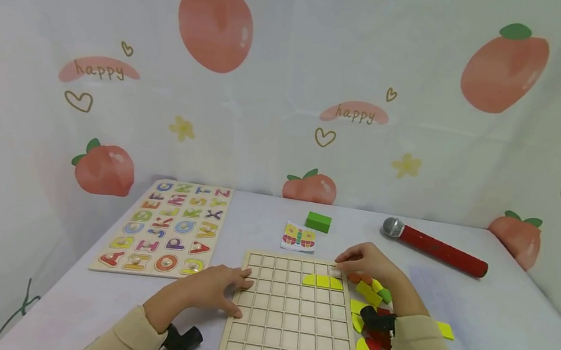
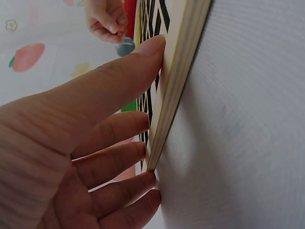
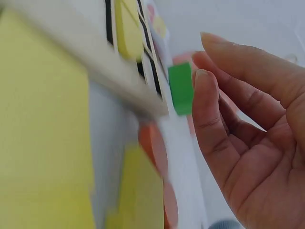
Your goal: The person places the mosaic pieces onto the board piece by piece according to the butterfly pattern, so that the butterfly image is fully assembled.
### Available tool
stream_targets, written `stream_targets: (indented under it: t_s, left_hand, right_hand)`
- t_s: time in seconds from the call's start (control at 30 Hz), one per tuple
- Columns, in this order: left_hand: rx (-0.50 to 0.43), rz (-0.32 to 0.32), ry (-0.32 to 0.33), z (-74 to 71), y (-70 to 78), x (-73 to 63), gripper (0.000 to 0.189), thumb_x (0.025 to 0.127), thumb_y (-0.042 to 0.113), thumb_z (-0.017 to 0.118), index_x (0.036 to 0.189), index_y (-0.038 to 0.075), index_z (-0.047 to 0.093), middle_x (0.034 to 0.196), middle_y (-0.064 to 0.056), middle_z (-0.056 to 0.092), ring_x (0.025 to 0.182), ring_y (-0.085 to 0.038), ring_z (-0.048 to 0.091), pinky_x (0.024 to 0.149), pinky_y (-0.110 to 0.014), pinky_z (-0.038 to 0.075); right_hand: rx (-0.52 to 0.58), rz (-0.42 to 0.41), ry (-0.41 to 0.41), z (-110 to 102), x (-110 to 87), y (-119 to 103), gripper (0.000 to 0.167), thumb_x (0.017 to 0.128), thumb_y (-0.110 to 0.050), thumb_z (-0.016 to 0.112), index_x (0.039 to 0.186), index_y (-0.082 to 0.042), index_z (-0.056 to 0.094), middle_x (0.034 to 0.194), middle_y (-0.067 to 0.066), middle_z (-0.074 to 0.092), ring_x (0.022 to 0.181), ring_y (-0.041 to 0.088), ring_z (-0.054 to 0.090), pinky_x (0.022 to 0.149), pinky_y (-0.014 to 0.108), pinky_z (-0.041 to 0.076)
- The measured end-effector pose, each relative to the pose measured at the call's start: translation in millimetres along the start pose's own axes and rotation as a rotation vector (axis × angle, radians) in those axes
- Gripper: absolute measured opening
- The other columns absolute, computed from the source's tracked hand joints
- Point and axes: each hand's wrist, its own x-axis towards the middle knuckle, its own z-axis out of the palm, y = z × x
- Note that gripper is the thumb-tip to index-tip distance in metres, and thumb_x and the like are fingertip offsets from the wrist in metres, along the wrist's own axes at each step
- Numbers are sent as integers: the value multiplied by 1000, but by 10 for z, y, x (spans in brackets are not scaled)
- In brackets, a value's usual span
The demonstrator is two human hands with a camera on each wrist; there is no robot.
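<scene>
A square-celled board of pale wood (image 1: pixel 275 318) is set at the lower middle of the head view, on a white-covered desk (image 1: pixel 253 224). Its left edge is touched by the left hand (image 1: pixel 216 288), the fingers spread and the thumb held apart. Near its upper right corner the right hand (image 1: pixel 372 263) is held, the fingers loosely bent with their tips close to the thumb. Three flat yellow pieces (image 1: pixel 322 281) are seated side by side in the second row from the top, at the right. Along the board's right side, flat red, yellow, green and orange pieces (image 1: pixel 372 346) are scattered, partly covered by the right forearm. At upper centre of the desk, a small butterfly-patterned card (image 1: pixel 299 237) and a green rectangular block (image 1: pixel 318 221) are seen
</scene>
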Motion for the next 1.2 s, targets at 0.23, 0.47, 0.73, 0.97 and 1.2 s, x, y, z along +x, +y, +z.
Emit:
stream_targets:
  t_s: [0.23,0.47,0.73,0.97,1.2]
  left_hand:
    - [12,3,-1,1,-3,0,63,75,37,76,129,10,57,147,-8,40,137,-34,34,110,-52,29]
    - [24,9,3,1,9,2,64,74,38,76,128,9,57,146,-9,41,136,-34,35,110,-52,30]
    - [23,-7,5,5,18,-1,63,74,37,76,128,11,57,146,-8,41,137,-33,35,110,-52,30]
    - [23,-7,3,0,24,-8,63,74,38,76,128,11,57,146,-8,41,136,-34,35,110,-52,29]
    - [19,-6,9,11,31,-2,64,74,38,76,128,10,57,146,-8,41,136,-33,35,110,-52,29]
  right_hand:
    - [30,2,-42,-123,-75,203,35,82,-33,70,102,-4,70,82,0,70,70,14,58,66,24,47]
    - [63,88,18,-114,-120,273,32,82,-23,71,104,-1,69,85,3,70,71,15,54,64,24,47]
    - [18,111,23,-110,-98,309,28,81,-17,71,104,-1,69,87,4,66,73,17,52,64,24,47]
    - [20,41,-28,-117,-110,314,29,80,-21,74,96,2,67,73,2,57,65,15,49,57,24,45]
    - [45,25,-68,-138,-92,254,24,83,-18,70,92,2,62,73,1,60,64,14,52,58,23,49]
